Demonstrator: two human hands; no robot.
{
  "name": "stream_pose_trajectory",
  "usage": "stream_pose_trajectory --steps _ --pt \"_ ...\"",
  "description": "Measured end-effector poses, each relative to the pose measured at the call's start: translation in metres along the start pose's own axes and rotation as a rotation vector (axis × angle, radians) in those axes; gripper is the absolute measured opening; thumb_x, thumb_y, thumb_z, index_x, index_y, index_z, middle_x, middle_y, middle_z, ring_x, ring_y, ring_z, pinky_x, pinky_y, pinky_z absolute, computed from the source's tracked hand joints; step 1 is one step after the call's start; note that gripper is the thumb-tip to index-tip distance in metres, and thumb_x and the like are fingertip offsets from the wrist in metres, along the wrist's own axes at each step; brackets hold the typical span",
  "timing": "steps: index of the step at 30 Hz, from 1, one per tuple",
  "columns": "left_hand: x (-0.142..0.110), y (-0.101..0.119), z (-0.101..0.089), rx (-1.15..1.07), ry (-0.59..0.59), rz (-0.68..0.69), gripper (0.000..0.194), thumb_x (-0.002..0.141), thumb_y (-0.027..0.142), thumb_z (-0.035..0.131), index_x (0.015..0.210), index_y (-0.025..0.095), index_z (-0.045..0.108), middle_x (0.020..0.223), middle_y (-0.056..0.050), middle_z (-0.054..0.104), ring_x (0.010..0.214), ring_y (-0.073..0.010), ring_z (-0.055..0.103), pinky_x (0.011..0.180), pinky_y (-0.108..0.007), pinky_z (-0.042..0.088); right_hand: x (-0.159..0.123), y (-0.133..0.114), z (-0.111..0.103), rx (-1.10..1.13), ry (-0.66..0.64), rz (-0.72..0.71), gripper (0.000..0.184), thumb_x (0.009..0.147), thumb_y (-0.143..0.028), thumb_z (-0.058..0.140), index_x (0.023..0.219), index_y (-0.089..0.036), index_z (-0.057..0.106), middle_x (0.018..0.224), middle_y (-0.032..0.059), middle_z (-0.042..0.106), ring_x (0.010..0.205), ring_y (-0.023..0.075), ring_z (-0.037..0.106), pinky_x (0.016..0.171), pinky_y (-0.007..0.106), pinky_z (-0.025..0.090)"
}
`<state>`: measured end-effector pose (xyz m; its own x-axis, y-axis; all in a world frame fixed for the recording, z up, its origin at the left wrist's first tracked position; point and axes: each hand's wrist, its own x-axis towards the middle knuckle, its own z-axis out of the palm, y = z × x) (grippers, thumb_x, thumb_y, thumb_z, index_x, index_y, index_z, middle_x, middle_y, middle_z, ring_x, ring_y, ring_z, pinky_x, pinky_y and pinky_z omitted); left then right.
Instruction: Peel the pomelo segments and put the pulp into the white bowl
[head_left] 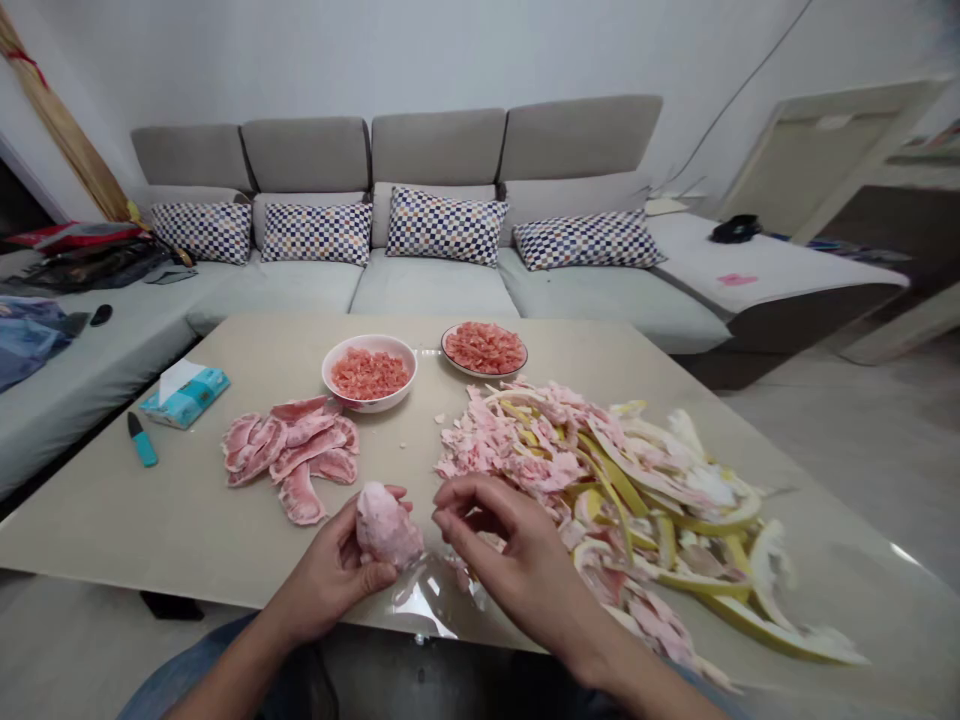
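Observation:
My left hand is closed around a pink pomelo segment still in its pale skin, held just above the table's near edge. My right hand hovers right beside it, fingers curled in a pinch; whether a bit of skin is between them I cannot make out. Several unpeeled pink segments lie in a group on the table ahead of the left hand. A big heap of pink membrane and yellow-white peel spreads out to the right.
Two bowls of peeled red pulp stand further back: a white one and a shallower one. A tissue pack and a teal-handled knife lie at left. A grey sofa with checkered cushions wraps behind the beige table.

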<state>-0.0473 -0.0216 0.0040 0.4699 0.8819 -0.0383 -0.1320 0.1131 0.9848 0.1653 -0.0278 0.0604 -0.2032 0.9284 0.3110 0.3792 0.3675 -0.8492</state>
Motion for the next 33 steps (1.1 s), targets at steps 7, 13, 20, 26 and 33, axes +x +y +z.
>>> stream_pose_trajectory --steps 7,13,20,26,33 --pt "0.0 0.005 0.003 -0.1 -0.013 -0.023 0.073 0.075 0.041 0.072 0.138 0.019 0.043 0.128 -0.018 0.059 0.12 -0.0315 0.053 0.101 -0.042 0.042 0.016 0.036 -0.019 -0.552 -0.02 -0.009 0.026 0.093 -0.022 0.045 0.092 -0.017 0.07 0.092 0.013 0.069 0.085 0.0247 0.063 0.077 0.041 0.05" --pt "0.0 0.005 0.005 -0.106 -0.007 -0.013 0.07 0.077 0.039 0.07 0.139 0.022 0.043 0.136 -0.016 0.054 0.124 -0.0319 0.05 0.103 -0.043 0.04 0.013 0.021 -0.01 -0.28 -0.002 -0.029 0.018 0.089 -0.019 0.055 0.1 -0.021 0.07 0.106 0.0096 0.068 0.101 0.0221 0.061 0.09 0.037 0.047" --pt "0.002 -0.001 0.01 -0.083 -0.063 0.014 0.062 0.078 0.033 0.07 0.136 0.025 0.049 0.139 -0.011 0.052 0.129 -0.0302 0.045 0.107 -0.041 0.035 0.005 -0.005 0.009 0.089 -0.111 0.203 0.004 0.074 -0.015 0.073 0.077 -0.017 0.07 0.076 0.0008 0.067 0.073 0.0137 0.062 0.07 0.023 0.048" --pt "0.003 -0.005 0.008 -0.022 -0.053 0.006 0.063 0.076 0.032 0.072 0.135 0.025 0.051 0.14 -0.011 0.05 0.127 -0.0296 0.048 0.106 -0.041 0.036 0.003 0.003 0.012 0.064 -0.094 0.196 0.007 0.075 -0.011 0.068 0.071 -0.016 0.067 0.071 0.0007 0.065 0.069 0.0137 0.06 0.067 0.024 0.044" --pt "0.004 -0.007 0.01 -0.099 -0.002 0.012 0.063 0.075 0.031 0.073 0.134 0.026 0.051 0.138 -0.011 0.053 0.128 -0.03 0.047 0.107 -0.041 0.036 -0.003 0.004 0.019 -0.05 -0.019 -0.039 0.011 0.081 -0.013 0.056 0.071 -0.016 0.058 0.071 0.0021 0.057 0.068 0.0148 0.055 0.063 0.025 0.041"
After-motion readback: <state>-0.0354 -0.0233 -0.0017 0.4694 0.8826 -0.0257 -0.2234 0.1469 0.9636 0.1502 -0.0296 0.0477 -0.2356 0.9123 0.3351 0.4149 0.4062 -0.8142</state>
